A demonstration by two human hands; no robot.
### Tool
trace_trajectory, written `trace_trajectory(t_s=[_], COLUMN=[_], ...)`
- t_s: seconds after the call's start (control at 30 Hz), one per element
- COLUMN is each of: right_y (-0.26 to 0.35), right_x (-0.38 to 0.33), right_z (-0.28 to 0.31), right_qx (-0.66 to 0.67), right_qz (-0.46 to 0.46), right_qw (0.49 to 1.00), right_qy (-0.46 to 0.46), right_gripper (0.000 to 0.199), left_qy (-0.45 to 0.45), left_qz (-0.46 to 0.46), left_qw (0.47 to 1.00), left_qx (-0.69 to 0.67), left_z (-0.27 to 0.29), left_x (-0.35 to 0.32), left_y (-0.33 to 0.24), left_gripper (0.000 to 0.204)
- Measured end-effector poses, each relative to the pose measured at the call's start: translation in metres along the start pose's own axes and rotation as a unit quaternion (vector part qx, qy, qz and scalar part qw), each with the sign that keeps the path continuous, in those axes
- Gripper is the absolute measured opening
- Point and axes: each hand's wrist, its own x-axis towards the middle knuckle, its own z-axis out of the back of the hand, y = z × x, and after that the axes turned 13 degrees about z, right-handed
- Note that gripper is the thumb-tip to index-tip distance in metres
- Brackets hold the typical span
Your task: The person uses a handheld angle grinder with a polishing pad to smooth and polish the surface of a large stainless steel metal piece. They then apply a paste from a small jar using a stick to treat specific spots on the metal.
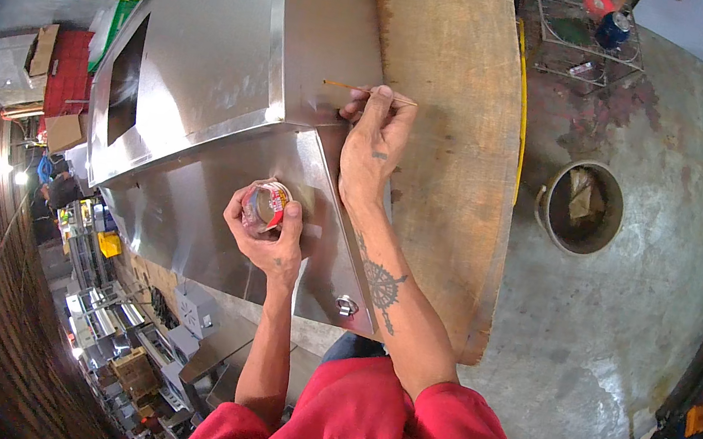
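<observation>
My left hand (268, 248) is wrapped round a small round tin (260, 209) with a red and white label, holding it over the lower panel of a large shiny sheet-metal box (220, 5). Between the fingertips of my right hand (374, 146) is a thin yellowish-brown stick (336, 84), roughly level and pointing left. That hand is beside the corner where the box's panels meet. Whether the stick touches the metal, I cannot tell. Near the panel's front corner lies a small shiny metal ring (347, 305).
The box lies on a wooden tabletop (462, 145). On the concrete floor to the right stands a round bucket (543, 204). A wire rack (577, 49) at the top right carries a dark blue can (614, 29). Machines and a yellow container (109, 244) are at the left.
</observation>
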Motion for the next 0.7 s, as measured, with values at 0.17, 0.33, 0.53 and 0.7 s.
trace_trajectory(t_s=[0.17, 0.33, 0.53, 0.7], right_y=[0.004, 0.014, 0.059, 0.113], right_x=[-0.001, -0.005, -0.031, -0.093], right_z=[-0.001, 0.011, 0.073, 0.116], right_qx=[0.011, 0.036, -0.046, -0.137], right_qz=[-0.006, 0.004, 0.035, 0.037], right_qw=[1.0, 0.998, 0.998, 0.99], right_qy=[-0.013, -0.044, -0.04, 0.028], right_gripper=[0.022, 0.019, 0.02, 0.015], left_qy=[-0.006, -0.015, 0.019, 0.097], left_qz=[0.0, 0.02, 0.013, 0.046], left_qw=[1.0, 1.0, 1.0, 0.992], left_qx=[0.011, -0.003, -0.009, -0.068], left_z=[0.0, -0.004, 0.003, 0.022], left_x=[-0.001, 0.002, 0.0, -0.019], left_y=[-0.001, -0.007, -0.011, -0.017], left_gripper=[0.057, 0.063, 0.059, 0.062])
